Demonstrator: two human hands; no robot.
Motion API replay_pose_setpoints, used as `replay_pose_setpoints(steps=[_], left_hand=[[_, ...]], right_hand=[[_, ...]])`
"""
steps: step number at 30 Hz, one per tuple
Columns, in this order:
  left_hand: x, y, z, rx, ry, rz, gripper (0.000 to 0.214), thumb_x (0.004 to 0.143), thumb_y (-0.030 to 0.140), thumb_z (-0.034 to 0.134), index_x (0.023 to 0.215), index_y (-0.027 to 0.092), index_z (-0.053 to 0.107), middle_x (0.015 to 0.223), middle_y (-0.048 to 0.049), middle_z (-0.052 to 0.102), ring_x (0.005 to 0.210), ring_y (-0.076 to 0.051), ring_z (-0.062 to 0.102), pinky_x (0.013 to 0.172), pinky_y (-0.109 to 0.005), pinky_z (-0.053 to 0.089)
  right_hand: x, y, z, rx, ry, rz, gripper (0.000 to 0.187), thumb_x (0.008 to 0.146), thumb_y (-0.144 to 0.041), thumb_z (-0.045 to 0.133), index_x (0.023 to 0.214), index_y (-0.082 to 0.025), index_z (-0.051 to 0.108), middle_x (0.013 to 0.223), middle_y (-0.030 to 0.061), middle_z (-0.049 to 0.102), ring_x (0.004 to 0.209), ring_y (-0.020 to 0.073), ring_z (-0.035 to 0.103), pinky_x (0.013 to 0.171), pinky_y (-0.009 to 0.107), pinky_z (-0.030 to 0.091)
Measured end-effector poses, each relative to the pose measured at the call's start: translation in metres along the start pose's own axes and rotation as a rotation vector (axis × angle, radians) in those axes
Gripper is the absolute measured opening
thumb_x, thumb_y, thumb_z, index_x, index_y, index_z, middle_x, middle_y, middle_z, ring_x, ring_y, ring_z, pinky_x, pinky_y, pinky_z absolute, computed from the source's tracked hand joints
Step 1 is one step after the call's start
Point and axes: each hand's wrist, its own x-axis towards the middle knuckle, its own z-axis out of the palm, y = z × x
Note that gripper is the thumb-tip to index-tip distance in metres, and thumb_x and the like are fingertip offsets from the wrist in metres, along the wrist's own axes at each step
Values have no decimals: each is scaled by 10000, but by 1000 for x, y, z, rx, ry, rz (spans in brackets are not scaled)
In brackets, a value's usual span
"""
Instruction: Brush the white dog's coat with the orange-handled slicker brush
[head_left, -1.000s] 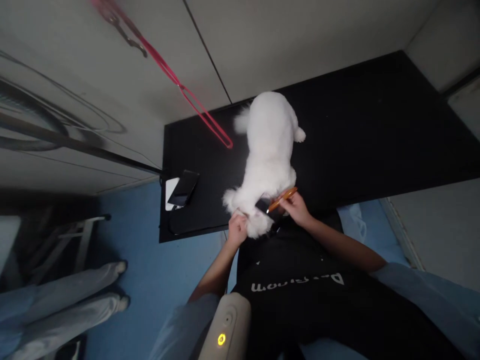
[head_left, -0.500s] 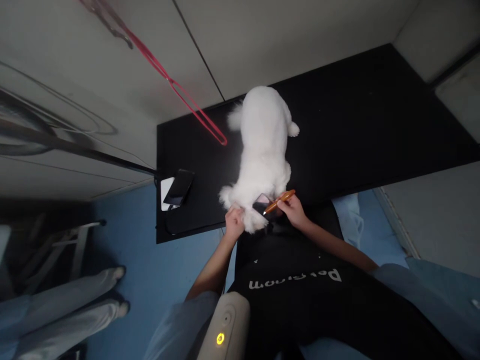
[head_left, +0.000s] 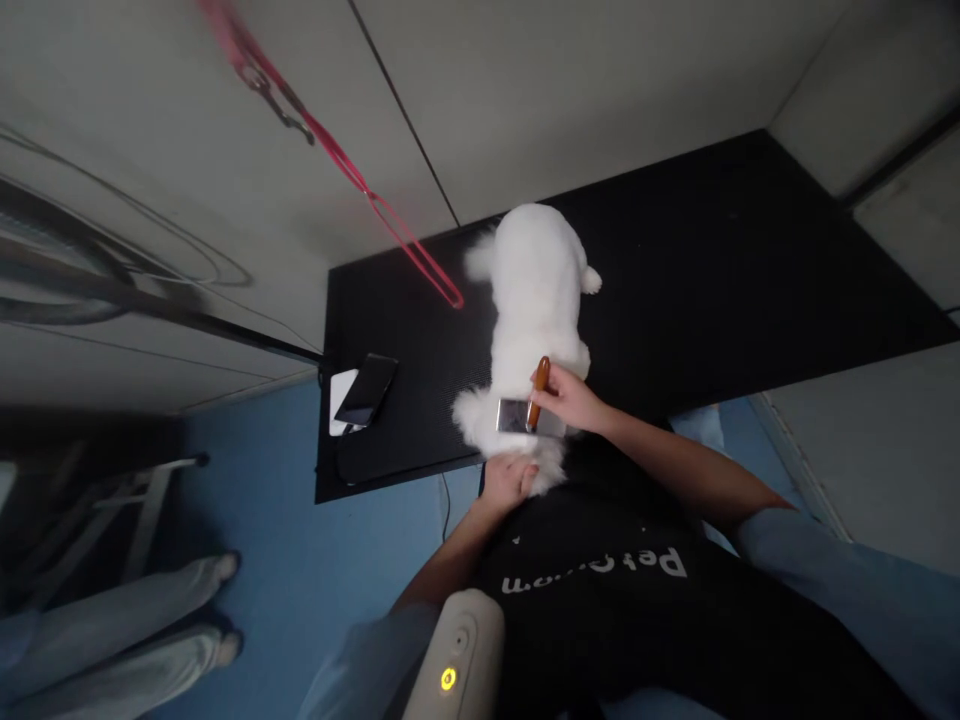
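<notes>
A white fluffy dog (head_left: 536, 280) is on the black table (head_left: 675, 260), its head at the edge nearest me. In my right hand (head_left: 574, 398) is a slicker brush (head_left: 541, 385) with an orange-brown wooden handle. Its flat metal head rests on the fur at the top of the dog's head. My left hand (head_left: 508, 482), fingers curled, holds the dog's head from below at the muzzle. The dog's face is hidden from this angle.
A dark phone (head_left: 367, 388) lies over a white object (head_left: 341, 395) at the table's left end. A red leash loop (head_left: 420, 260) hangs over the table. A metal arm (head_left: 187, 318) reaches in from the left. A person's legs (head_left: 142, 640) are at lower left.
My right hand has turned the brush from slanted beside the head to upright, its metal head now on top of the dog's head. My left hand has shifted under the muzzle.
</notes>
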Motion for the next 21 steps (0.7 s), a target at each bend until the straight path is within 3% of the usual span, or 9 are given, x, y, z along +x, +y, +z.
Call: replay_pose_setpoints(steps=[4, 8, 12, 16, 20, 21], left_hand=[[6, -2, -4, 5, 37, 75, 437, 1010, 273, 364, 672, 175, 621, 558, -31, 556, 532, -155, 509, 546, -282, 342], [10, -4, -8, 3, 41, 85, 432, 1014, 272, 343, 710, 173, 634, 547, -24, 544, 510, -146, 494, 524, -274, 323], [9, -8, -9, -20, 21, 71, 439, 1006, 275, 357, 656, 178, 603, 527, -24, 515, 501, -145, 477, 524, -279, 311], [5, -14, -8, -78, 46, 55, 436, 1005, 263, 346, 660, 183, 600, 531, -23, 525, 502, -150, 462, 527, -282, 305], [2, -19, -6, -124, 70, 30, 422, 995, 249, 373, 619, 188, 554, 532, -12, 523, 497, -141, 458, 531, -269, 310], [2, -19, -6, -139, 70, 27, 418, 994, 251, 378, 620, 188, 552, 531, -9, 521, 494, -139, 456, 530, -268, 305]], right_hand=[[-4, -8, 1, -104, 177, -75, 209, 796, -334, 644, 953, -230, 553, 880, 20, 649, 857, 210, 665, 862, 394, 548], [-12, -10, -2, -159, -15, -21, 208, 779, -336, 651, 922, -216, 559, 803, 13, 628, 768, 201, 641, 795, 384, 551], [-16, -10, -5, -140, 228, -120, 210, 807, -340, 630, 968, -235, 546, 906, 27, 646, 838, 202, 657, 831, 387, 550], [-22, -11, -5, -112, 51, -93, 197, 791, -352, 659, 915, -241, 555, 805, -2, 625, 749, 184, 649, 762, 364, 562], [-24, -13, -8, -110, 277, -185, 189, 813, -350, 659, 925, -250, 544, 917, 27, 642, 854, 194, 658, 853, 384, 553], [-25, -13, -9, -112, 273, -196, 192, 815, -350, 663, 932, -250, 549, 934, 33, 646, 877, 198, 659, 862, 384, 551]])
